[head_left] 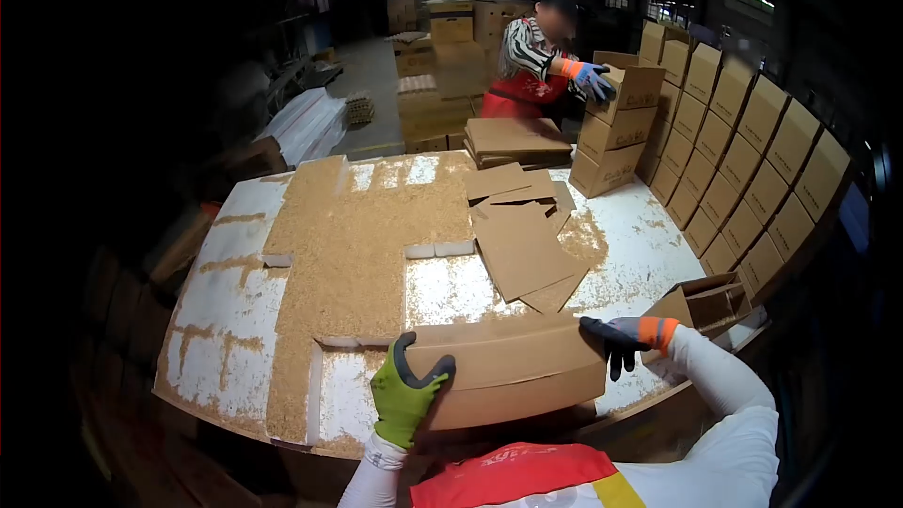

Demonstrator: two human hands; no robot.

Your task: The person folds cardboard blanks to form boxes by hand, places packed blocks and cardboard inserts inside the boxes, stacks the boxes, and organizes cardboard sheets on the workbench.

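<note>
My left hand (409, 390), in a green and black glove, grips the left end of a brown cardboard piece (508, 372) near the table's front edge, thumb and fingers around its edge. At the right end of that piece is my right hand (628, 337), in a dark glove with an orange cuff, its fingers bent over the upper corner. The cardboard is long, folded and tilted toward me. Just beyond it lie loose flat cardboard sheets (522, 249) on the table.
A white table (230, 292) bears sawdust-like material (348, 254). Stacked boxes (734, 155) line the right side, with an open box (710, 306) nearer me. Across the table, a co-worker (536, 61) touches a box stack (616, 132) beside piled flat cardboard (517, 136).
</note>
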